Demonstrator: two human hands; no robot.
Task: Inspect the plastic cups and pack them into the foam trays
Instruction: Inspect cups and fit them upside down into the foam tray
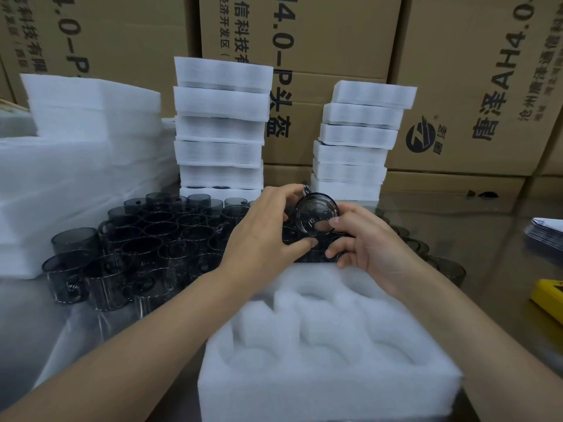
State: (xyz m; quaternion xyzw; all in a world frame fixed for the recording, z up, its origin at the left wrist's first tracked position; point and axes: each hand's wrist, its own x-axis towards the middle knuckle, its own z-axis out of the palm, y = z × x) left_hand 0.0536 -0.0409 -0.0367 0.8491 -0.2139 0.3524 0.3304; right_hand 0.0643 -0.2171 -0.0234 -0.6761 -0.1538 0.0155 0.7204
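In the head view, a smoky plastic cup [313, 211] was held in the air just beyond the foam tray [304, 388]. It lay tipped on its side, long axis toward the camera, one round end facing it, handle uppermost. The left hand [262, 236] and right hand [365, 239] both pinched it. Other cups [146, 236] stood upright to the left.

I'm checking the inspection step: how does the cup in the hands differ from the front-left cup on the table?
The held cup is lifted off the table; the front-left cup stands on it. The held cup is tipped, its round end facing the camera; the front-left cup is upright. The left hand and right hand pinch the held cup; nothing touches the front-left cup. Both are smoky, see-through plastic.
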